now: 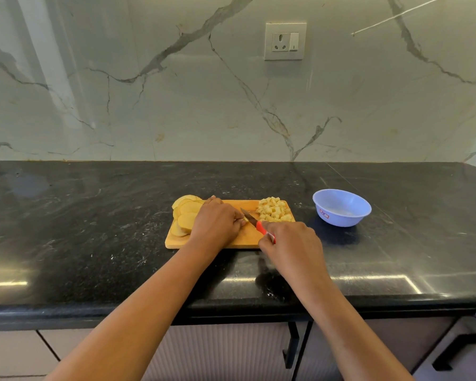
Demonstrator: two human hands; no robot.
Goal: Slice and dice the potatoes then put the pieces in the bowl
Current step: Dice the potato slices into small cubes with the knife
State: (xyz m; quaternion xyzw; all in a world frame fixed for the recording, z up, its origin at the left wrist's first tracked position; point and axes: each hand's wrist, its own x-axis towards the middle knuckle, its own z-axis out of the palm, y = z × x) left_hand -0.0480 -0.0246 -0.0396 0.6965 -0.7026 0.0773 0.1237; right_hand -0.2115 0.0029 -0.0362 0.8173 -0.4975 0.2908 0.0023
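Observation:
A wooden cutting board lies on the black counter. Pale potato slices are heaped on its left end and over its edge. A pile of diced potato sits at the board's far right corner. My left hand is curled down on the middle of the board, holding potato that it mostly hides. My right hand grips a red-handled knife whose blade points toward my left fingertips. A light blue bowl stands to the right of the board and looks empty.
The black stone counter stretches wide on both sides of the board. A marble backsplash with a wall socket rises behind. Cabinet fronts with black handles lie below the counter's front edge.

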